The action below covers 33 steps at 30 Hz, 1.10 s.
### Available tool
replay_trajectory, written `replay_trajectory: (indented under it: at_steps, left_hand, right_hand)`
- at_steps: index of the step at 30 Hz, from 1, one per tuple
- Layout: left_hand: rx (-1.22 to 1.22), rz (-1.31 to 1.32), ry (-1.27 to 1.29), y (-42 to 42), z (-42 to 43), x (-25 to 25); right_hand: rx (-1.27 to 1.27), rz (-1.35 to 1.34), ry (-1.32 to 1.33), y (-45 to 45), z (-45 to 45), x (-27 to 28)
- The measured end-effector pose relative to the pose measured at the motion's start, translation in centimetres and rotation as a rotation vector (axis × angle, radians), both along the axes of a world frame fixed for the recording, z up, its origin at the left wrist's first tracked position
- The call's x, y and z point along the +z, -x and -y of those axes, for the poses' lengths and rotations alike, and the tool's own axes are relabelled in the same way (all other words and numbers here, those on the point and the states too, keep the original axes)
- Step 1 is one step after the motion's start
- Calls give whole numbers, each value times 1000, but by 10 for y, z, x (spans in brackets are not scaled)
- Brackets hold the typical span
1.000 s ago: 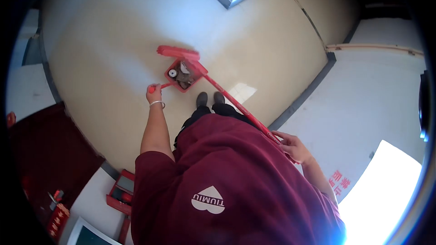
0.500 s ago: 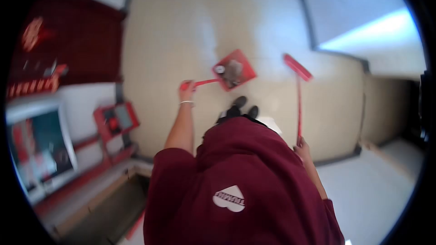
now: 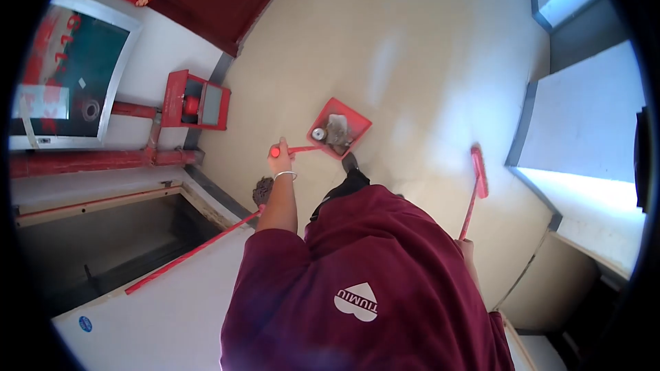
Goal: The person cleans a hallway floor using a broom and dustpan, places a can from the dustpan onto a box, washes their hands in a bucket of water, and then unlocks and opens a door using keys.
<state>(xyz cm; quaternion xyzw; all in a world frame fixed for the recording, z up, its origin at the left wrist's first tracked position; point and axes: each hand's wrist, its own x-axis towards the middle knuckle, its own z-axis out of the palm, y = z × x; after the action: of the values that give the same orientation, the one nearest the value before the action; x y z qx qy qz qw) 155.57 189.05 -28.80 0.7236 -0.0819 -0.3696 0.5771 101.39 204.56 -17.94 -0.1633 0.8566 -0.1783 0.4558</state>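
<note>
My left hand (image 3: 280,159) is closed round the handle of a red dustpan (image 3: 362,128), which is held out in front of my feet. Inside the pan lie a small can (image 3: 318,134), a pale crumpled scrap (image 3: 337,122) and grey-brown debris (image 3: 338,140). On the other side, my right hand (image 3: 466,247) grips the stick of a red broom (image 3: 480,173), partly hidden by my maroon shirt. The broom head is out to the right of the pan, apart from it, over the beige floor. Whether the pan touches the floor I cannot tell.
A mop (image 3: 262,191) with a red handle leans close by my left forearm. Along the left wall are a red box (image 3: 196,102), red pipes (image 3: 103,159) and a dark red door (image 3: 216,0). White wall sections (image 3: 584,124) with grey skirting stand at the right.
My view has turned, so the walls are shifted and the mop has come into sight. Only one shoe shows clearly now. Both hands keep their hold on dustpan and broom.
</note>
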Motion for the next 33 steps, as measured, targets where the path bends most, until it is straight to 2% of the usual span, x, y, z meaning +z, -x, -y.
replay_trajectory:
  at_steps: [1,4,5,6,7,8,10,12,14,15,17,18,20,22,23,24,25,26,28,30,33]
  left_hand:
    - [10,19,-25,-13,-3,-10]
    - [32,90,-33,-45,-5,-53]
    - [51,66,-33,-54,-6,-68]
    - [46,154,-43,-61,-7,-80]
    - [40,240,-51,-61,-9,-92]
    - [57,219,-53,-64,-10,-103]
    - [42,304,-219,-75,-6,-122]
    - [26,282,-240,-84,-1,-124]
    - [71,304,-216,-91,3,-124]
    - [84,287,-224,-93,6,-127]
    - [116,148,-150,-103,6,-131]
    - [131,142,-155,-104,6,-128]
    - [179,-26,-73,-100,10,-118]
    - [204,-69,-32,-96,10,-123]
    - [212,-110,16,-97,12,-129]
    - [201,-71,18,-104,10,-156]
    - [189,-112,-30,-108,14,-142]
    - [215,-192,-9,-116,15,-158]
    - [262,-291,81,-124,29,-136]
    - [255,-255,78,-128,49,-104]
    - [236,-218,62,-134,79,-54]
  right_hand:
    - [20,-16,9,-5,7,4]
    - [369,107,115,-14,32,27]
    - [412,76,68,-29,47,36]
    - [452,47,20,-58,62,53]
    - [311,274,-13,-59,68,47]
    - [328,253,-18,-81,83,65]
    - [401,392,13,-154,135,113]
    - [1338,207,338,-174,172,109]
    - [507,473,-38,-204,196,108]
    - [520,460,-52,-199,209,106]
    - [393,797,-135,-189,237,96]
    - [238,838,-88,-205,244,105]
    - [245,880,-43,-218,264,121]
    - [371,762,0,-232,282,137]
    - [438,655,18,-240,290,141]
    - [485,534,51,-249,296,147]
    - [525,436,49,-251,303,142]
    - [554,332,44,-249,310,132]
    - [614,192,33,-252,330,119]
    - [764,27,9,-252,351,109]
    - [775,-49,37,-238,369,85]
